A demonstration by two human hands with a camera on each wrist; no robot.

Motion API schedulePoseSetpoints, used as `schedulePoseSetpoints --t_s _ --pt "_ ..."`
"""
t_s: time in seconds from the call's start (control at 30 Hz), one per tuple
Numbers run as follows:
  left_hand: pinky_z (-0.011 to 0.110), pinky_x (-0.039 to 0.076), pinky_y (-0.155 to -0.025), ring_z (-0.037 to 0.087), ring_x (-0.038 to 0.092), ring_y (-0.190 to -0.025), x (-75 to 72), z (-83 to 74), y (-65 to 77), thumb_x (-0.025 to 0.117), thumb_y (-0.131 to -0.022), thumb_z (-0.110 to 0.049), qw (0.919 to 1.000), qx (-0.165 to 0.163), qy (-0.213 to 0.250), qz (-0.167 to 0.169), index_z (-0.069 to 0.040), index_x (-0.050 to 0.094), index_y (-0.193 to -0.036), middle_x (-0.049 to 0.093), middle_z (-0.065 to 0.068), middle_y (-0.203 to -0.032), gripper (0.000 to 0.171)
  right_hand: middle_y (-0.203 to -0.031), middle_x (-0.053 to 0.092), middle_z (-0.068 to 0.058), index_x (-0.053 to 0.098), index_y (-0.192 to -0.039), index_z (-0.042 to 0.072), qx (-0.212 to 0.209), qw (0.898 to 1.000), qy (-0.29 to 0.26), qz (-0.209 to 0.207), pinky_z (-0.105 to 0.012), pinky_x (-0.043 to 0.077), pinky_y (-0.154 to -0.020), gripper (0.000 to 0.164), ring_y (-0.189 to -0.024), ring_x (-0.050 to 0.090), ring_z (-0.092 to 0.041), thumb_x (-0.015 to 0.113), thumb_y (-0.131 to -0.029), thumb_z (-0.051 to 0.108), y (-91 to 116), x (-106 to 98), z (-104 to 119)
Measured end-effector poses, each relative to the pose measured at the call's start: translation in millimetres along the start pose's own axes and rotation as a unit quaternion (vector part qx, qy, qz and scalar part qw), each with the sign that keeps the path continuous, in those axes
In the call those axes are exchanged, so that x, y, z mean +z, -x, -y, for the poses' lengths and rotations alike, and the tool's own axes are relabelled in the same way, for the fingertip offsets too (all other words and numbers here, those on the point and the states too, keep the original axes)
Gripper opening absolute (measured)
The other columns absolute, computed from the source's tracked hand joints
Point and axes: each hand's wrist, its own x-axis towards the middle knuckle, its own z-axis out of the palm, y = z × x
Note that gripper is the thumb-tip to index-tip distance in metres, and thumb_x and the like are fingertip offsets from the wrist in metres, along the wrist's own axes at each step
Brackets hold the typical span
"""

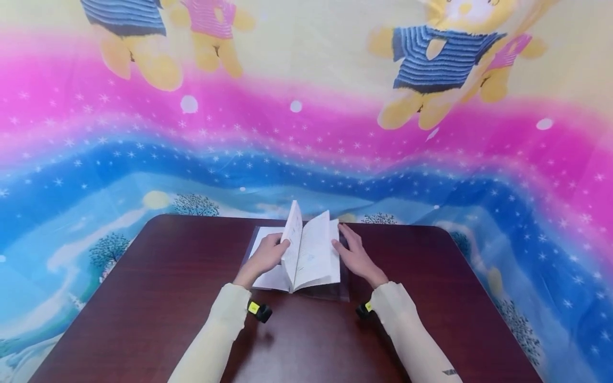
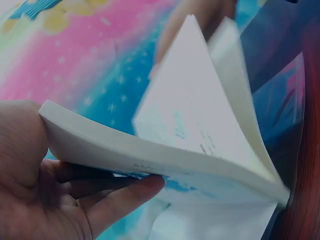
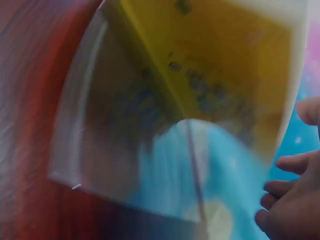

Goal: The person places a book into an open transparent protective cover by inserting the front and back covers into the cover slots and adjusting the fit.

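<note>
An open book [image 1: 314,250] with white pages stands partly fanned over the middle of the table, its cover spread beneath. My left hand [image 1: 265,255] grips a thick block of its pages [image 1: 291,234] at the left; in the left wrist view the fingers [image 2: 125,200] lie under that block. At the right edge of the pages is my right hand [image 1: 356,254], thumb toward the reader's side. In the right wrist view its fingers [image 3: 292,187] are spread beside the book's yellow cover [image 3: 235,65], with nothing between them. A clear plastic sleeve [image 3: 115,100] hangs off the cover, blurred.
Under the book is a dark reddish-brown table [image 1: 167,298]. A cloth backdrop [image 1: 287,143] printed with teddy bears and snowflakes rises behind and around it. Each wrist wears a small black camera [image 1: 262,313] with a yellow mark.
</note>
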Motion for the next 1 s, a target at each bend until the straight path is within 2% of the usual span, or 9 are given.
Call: schedulePoseSetpoints --t_s 0.13,0.23,0.3,0.37,0.43,0.57,0.73,0.87,1.0 --pt "0.04 0.061 -0.074 0.025 0.07 -0.094 -13.9 10.5 6.0 0.041 -0.107 -0.022 0.9999 -0.006 0.013 0.0 0.001 0.058 -0.14 0.07 0.021 -0.118 0.043 -0.167 0.022 -0.016 0.024 -0.163 0.011 0.03 0.999 -0.032 0.033 -0.064 0.024 -0.119 0.066 -0.155 0.016 -0.038 0.048 -0.108 0.04 4 3 -12" --pt "0.039 0.06 -0.074 0.023 0.069 -0.093 -21.4 16.7 8.6 0.04 -0.109 -0.03 0.9998 -0.013 0.01 -0.012 0.0 0.062 -0.135 0.071 0.018 -0.112 0.045 -0.162 0.035 -0.017 0.035 -0.159 0.009 0.024 0.998 -0.044 0.029 -0.061 0.031 -0.116 0.06 -0.151 0.03 -0.037 0.05 -0.108 0.036 5 5 -13" --pt "0.037 0.059 -0.074 0.021 0.068 -0.091 -26.2 19.7 10.2 0.039 -0.11 -0.038 0.9994 -0.022 0.003 -0.024 -0.002 0.064 -0.132 0.071 0.015 -0.108 0.049 -0.152 0.049 -0.018 0.048 -0.15 0.006 0.019 0.999 -0.044 0.01 -0.057 0.041 -0.11 0.051 -0.139 0.047 -0.036 0.052 -0.107 0.033 4 5 -11" --pt "0.036 0.058 -0.074 0.019 0.069 -0.09 -30.9 22.3 12.3 0.039 -0.11 -0.041 0.9991 -0.033 0.003 -0.027 -0.002 0.063 -0.132 0.071 0.014 -0.106 0.051 -0.13 0.065 -0.017 0.063 -0.134 0.006 0.015 0.999 -0.039 -0.009 -0.051 0.048 -0.099 0.039 -0.115 0.061 -0.031 0.054 -0.106 0.031 3 5 -11" --pt "0.034 0.057 -0.073 0.018 0.069 -0.088 -35.0 24.8 14.6 0.042 -0.11 -0.038 0.9986 -0.044 0.008 -0.03 -0.002 0.063 -0.133 0.072 0.013 -0.105 0.047 -0.101 0.069 -0.014 0.071 -0.117 0.007 0.011 0.999 -0.037 -0.019 -0.043 0.049 -0.085 0.03 -0.086 0.061 -0.025 0.055 -0.106 0.03 2 4 -12" --pt "0.033 0.057 -0.073 0.02 0.072 -0.085 -41.4 31.7 18.6 0.051 -0.107 -0.022 0.9972 -0.062 0.02 -0.037 0.002 0.059 -0.137 0.073 0.017 -0.108 0.038 -0.063 0.047 -0.006 0.071 -0.095 0.009 0.008 0.999 -0.035 -0.029 -0.036 0.043 -0.069 0.029 -0.056 0.039 -0.018 0.056 -0.106 0.03 1 4 -15" --pt "0.036 0.059 -0.08 0.023 0.072 -0.091 -47.9 45.1 21.9 0.055 -0.105 -0.018 0.9926 -0.086 -0.055 -0.066 0.009 0.055 -0.138 0.071 0.022 -0.115 0.042 -0.061 0.045 -0.002 0.072 -0.092 0.009 0.015 0.998 -0.041 -0.044 -0.034 0.042 -0.065 0.028 -0.054 0.038 -0.017 0.058 -0.105 0.03 0 5 -17" --pt "0.042 0.056 -0.083 0.027 0.067 -0.092 -51.8 55.4 26.4 0.06 -0.102 -0.017 0.978 -0.107 -0.152 -0.095 0.012 0.058 -0.132 0.069 0.025 -0.114 0.041 -0.076 0.059 -0.012 0.074 -0.099 0.008 0.023 0.999 -0.025 -0.027 -0.035 0.043 -0.071 0.028 -0.064 0.046 -0.02 0.059 -0.104 0.031 -1 8 -17" --pt "0.046 0.054 -0.082 0.03 0.062 -0.09 -52.6 62.7 31.3 0.065 -0.099 -0.013 0.9638 -0.114 -0.213 -0.113 0.013 0.062 -0.125 0.068 0.027 -0.111 0.037 -0.094 0.069 -0.009 0.075 -0.106 0.009 0.036 0.999 -0.012 -0.009 -0.036 0.046 -0.077 0.027 -0.077 0.054 -0.02 0.06 -0.104 0.031 0 12 -17"
